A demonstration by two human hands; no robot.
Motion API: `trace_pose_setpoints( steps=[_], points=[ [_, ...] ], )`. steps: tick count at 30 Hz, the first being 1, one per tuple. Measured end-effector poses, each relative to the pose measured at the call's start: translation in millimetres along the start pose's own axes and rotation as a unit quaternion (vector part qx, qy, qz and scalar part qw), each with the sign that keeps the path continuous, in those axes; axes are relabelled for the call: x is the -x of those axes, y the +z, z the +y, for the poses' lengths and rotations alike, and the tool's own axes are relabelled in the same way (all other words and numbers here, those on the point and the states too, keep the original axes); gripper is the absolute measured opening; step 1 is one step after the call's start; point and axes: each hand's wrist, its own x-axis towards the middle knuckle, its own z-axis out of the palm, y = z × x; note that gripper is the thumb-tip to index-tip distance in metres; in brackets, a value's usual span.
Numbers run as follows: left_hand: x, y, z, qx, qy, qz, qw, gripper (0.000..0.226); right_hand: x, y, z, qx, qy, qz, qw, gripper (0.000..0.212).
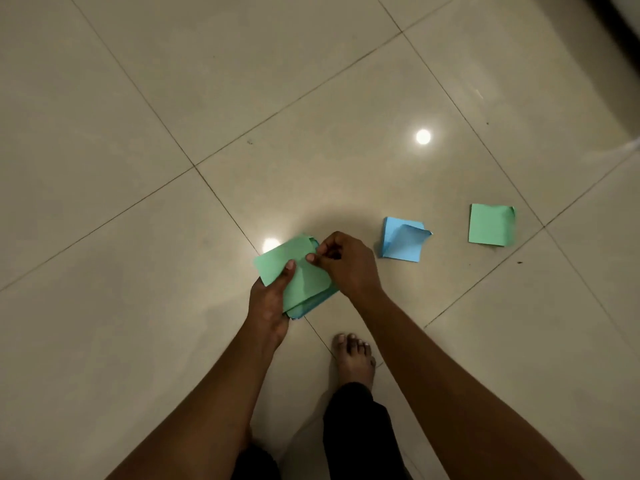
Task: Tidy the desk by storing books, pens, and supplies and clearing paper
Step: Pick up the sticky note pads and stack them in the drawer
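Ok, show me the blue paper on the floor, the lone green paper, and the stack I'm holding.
blue paper (pixel 398 249): head view, flat lower-left area of the sheet.
lone green paper (pixel 490 224): head view, middle of its flat face.
paper stack (pixel 308 284): head view, top green sheet, bare middle part.

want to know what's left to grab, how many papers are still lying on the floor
2: a blue paper beside the right hand, a green paper further right. The held stack could hide others.

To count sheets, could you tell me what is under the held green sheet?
Blue and green edges show beneath the green sheet; it covers the rest, hiding their number.
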Motion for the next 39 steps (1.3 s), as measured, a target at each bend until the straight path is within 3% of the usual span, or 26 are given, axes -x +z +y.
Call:
trace_pose_setpoints(
  steps=[4, 6, 10, 14, 18, 23, 26, 28, 30, 34, 39],
  points=[
    [-4, 4, -14, -0.021, -0.018, -0.003, 1.0, 0.021, -23, -36, 37, 0.01, -0.011, 0.107, 0.994, 0.018],
    [-12, 7, -19, -0.039, -0.02, -0.011, 0.999, 0.02, -42, -57, 64, 0.098, 0.0, 0.132, 0.986, 0.026],
    [-38, 22, -22, -0.05, -0.025, -0.032, 0.998, 0.02, -90, -95, 110, 0.368, -0.001, 0.081, 0.926, 0.064],
    [-77, 38, -28, -0.067, -0.034, -0.044, 0.996, 0.024, -129, -109, 143, 0.461, -0.022, 0.024, 0.887, 0.092],
    [-101, 53, -35, -0.07, -0.038, -0.05, 0.996, 0.023, -145, -110, 157, 0.488, -0.053, 0.026, 0.871, 0.086],
    [-100, 70, -45, -0.084, -0.049, -0.054, 0.994, 0.022, -145, -121, 170, 0.473, -0.042, 0.052, 0.879, 0.056],
    [-85, 77, -45, -0.108, -0.058, -0.057, 0.991, 0.023, -134, -123, 174, 0.405, 0.006, 0.059, 0.913, 0.034],
    [-70, 83, -42, -0.116, -0.066, -0.066, 0.989, 0.026, -118, -125, 172, 0.271, 0.062, 0.058, 0.959, 0.022],
    [-52, 89, -36, -0.119, -0.075, -0.076, 0.987, 0.026, -96, -130, 161, 0.127, 0.113, 0.084, 0.982, 0.017],
    [-8, 113, -22, -0.128, -0.103, -0.125, 0.978, 0.018, -34, -157, 113, -0.08, 0.138, 0.161, 0.974, 0.014],
    [34, 155, -13, -0.162, -0.112, -0.162, 0.967, 0.034, 29, -193, 66, -0.274, 0.148, 0.143, 0.939, 0.018]
  ],
)
